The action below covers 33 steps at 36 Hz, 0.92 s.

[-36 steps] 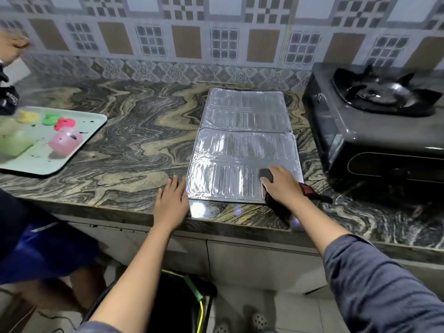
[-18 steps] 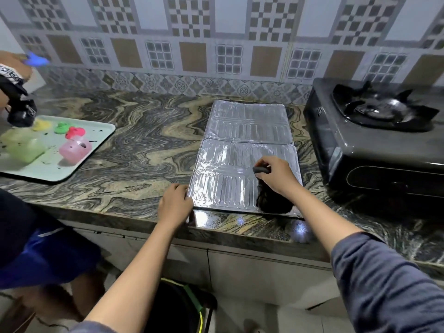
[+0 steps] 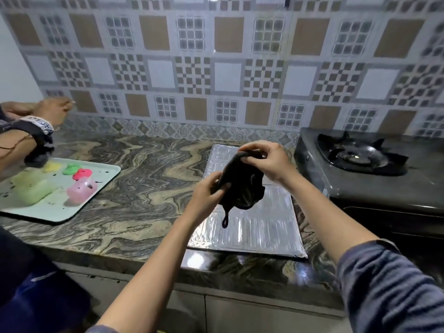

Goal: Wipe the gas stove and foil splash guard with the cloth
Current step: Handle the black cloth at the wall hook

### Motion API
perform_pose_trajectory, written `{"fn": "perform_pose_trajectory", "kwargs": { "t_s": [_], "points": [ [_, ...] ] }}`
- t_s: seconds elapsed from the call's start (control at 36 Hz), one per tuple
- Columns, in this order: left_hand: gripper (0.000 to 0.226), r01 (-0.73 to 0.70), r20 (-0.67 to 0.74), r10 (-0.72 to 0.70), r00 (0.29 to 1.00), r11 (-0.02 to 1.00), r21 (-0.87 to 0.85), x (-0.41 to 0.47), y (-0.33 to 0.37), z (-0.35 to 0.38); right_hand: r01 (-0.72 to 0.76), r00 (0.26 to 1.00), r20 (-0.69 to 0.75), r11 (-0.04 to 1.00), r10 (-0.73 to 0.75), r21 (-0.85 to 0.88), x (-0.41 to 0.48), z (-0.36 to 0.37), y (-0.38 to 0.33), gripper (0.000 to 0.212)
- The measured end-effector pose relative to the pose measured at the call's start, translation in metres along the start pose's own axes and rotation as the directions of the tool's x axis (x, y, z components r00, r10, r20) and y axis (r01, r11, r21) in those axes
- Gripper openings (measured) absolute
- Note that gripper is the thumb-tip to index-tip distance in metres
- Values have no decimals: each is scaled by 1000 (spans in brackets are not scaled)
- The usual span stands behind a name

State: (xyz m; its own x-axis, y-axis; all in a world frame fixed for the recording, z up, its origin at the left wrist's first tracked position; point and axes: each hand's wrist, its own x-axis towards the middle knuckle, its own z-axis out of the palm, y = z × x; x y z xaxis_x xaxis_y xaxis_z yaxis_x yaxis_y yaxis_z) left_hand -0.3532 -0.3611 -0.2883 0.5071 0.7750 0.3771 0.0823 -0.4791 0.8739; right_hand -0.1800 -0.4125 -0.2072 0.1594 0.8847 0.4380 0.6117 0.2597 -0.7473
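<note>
A black cloth [image 3: 241, 186] hangs in the air above the foil splash guard [image 3: 259, 229], which lies flat on the marble counter. My left hand [image 3: 208, 192] pinches the cloth's lower left edge. My right hand [image 3: 266, 159] grips its top edge. A small loop dangles from the cloth's bottom. The black gas stove [image 3: 374, 179] stands to the right of the foil, with its burner grate at the back right.
A pale green tray [image 3: 60, 210] with pink, green and yellow items sits at the left of the counter [image 3: 149, 179]. Another person's arm [image 3: 28, 131] reaches over that tray. The patterned tiled wall rises behind. The counter's front edge runs below the foil.
My right hand lifted the cloth off the foil. My left hand left the foil's corner and took hold of the cloth. The view tilted up toward the wall.
</note>
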Motion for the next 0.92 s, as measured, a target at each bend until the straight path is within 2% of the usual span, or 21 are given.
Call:
{"fn": "perform_pose_trajectory", "kwargs": {
  "t_s": [0.11, 0.28, 0.58, 0.92],
  "points": [
    [19, 2, -85, -12, 996, 993, -115, 10, 1, 2, 20, 999, -49, 999, -23, -50, 5, -18, 2, 24],
    [31, -24, -78, 11, 997, 986, -166, 40, 11, 9, -33, 989, -143, 995, 20, -93, 9, -43, 24, 26],
    [27, -121, -101, 118, 988, 992, -26, 137, 37, 43, -89, 935, -354, 981, 23, -171, 63, -96, 66, 21],
    [23, -203, -243, 237, 941, 966, 158, 307, 103, 72, 18, 809, -581, 992, -88, -124, 200, -170, 70, 20]
  ]
}}
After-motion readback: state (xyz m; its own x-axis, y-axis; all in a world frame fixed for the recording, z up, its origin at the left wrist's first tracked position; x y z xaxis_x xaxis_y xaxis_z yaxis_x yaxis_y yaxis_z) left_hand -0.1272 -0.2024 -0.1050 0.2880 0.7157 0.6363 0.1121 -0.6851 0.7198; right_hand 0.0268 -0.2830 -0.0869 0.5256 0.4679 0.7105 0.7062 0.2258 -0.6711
